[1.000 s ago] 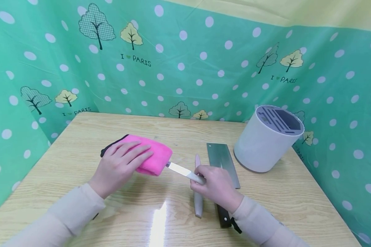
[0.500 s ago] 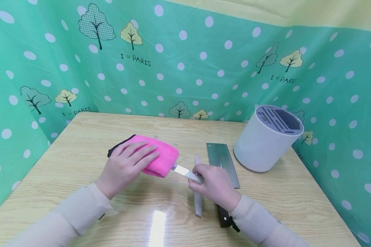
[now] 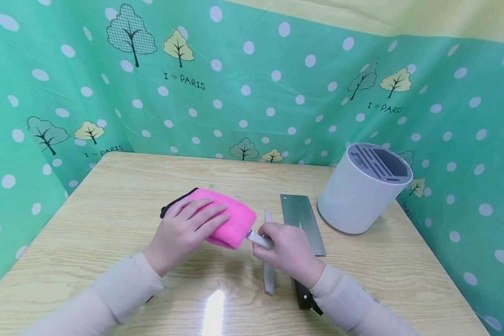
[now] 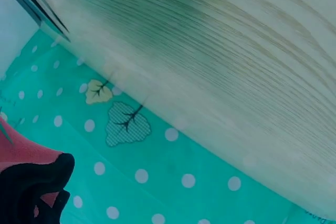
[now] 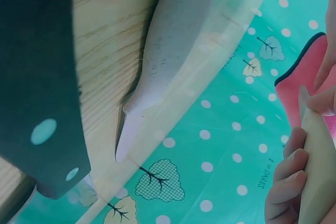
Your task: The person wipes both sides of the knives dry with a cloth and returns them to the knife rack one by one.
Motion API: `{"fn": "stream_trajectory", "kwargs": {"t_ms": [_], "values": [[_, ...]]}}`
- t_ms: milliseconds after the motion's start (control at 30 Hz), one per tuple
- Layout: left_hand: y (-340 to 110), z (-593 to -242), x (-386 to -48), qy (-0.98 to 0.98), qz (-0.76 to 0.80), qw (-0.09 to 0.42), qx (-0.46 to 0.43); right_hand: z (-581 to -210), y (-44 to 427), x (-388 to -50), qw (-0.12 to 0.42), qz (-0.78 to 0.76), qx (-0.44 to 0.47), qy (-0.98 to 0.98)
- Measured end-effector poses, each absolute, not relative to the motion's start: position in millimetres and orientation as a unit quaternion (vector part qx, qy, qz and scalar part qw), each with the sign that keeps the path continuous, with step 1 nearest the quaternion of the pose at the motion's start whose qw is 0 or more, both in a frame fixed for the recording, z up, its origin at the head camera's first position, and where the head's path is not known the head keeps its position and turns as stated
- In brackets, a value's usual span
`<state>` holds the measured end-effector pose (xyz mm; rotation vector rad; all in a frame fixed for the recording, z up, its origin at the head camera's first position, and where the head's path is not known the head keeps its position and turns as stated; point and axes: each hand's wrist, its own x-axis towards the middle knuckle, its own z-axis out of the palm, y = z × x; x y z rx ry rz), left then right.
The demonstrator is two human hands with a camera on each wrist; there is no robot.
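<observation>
My left hand (image 3: 182,233) holds a folded pink cloth (image 3: 237,219) with a black edge; its thumb is hidden. The cloth wraps the blade of a knife, whose pale handle (image 3: 261,240) my right hand (image 3: 289,251) grips. In the right wrist view, curled fingers (image 5: 291,182) go round that handle, and a bit of blade (image 5: 303,100) shows beside the cloth. Under and beside the right hand lie a small grey-handled knife (image 3: 269,280) and a cleaver (image 3: 303,217) with a black handle. The left wrist view catches only a corner of the cloth (image 4: 31,150).
A white round knife block (image 3: 353,198) with a grey slotted top stands at the back right of the wooden table (image 3: 122,186), past the cleaver. A green dotted curtain (image 3: 218,116) hangs along the back and sides.
My left hand and the cloth have slid rightwards along the knife to its handle, covering the blade that showed before. The right hand has shifted slightly left.
</observation>
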<state>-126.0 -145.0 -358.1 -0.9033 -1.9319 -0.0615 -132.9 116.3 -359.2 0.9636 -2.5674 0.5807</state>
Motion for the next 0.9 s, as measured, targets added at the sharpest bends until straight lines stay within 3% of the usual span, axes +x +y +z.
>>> {"fn": "stream_trajectory", "kwargs": {"t_ms": [900], "values": [[-143.4,-362.0,-124.1,-0.785,-0.019,0.47,-0.403,-357.7,117.7,-129.6,0.225,0.215,0.372,-0.874]]}}
